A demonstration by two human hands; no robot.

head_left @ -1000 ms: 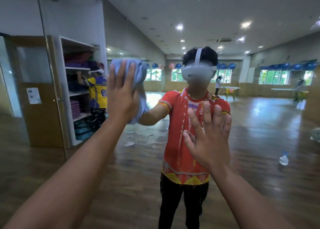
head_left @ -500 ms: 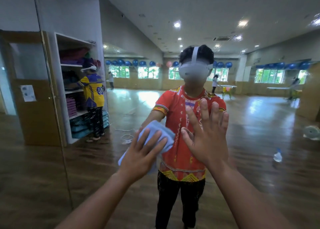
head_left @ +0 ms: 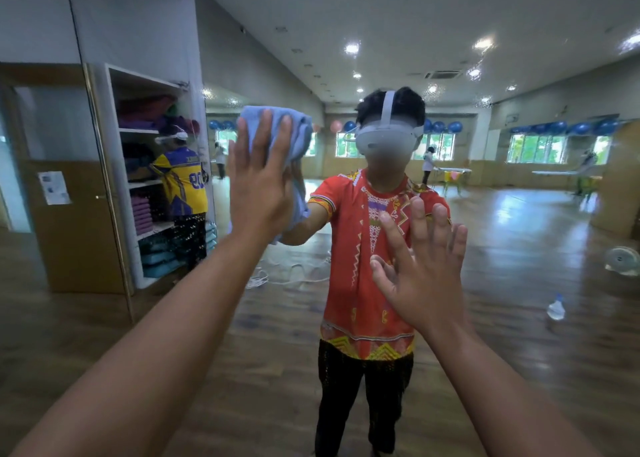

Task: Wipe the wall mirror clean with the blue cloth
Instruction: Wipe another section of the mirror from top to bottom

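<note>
Pressing flat, fingers straight: left hand [head_left: 259, 186], on the blue cloth [head_left: 294, 127], which is bunched against the wall mirror [head_left: 519, 235], upper left of centre. Right hand [head_left: 420, 266]: fingers straight and spread, palm on the glass, lower right, well apart from the cloth. Reflected: spray bottle [head_left: 556, 307] on the wooden floor [head_left: 277, 352].

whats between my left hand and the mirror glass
The blue cloth, pressed flat against the wall mirror under the straight fingers of the left hand. Nothing else shows between them. The head view shows this.
</note>
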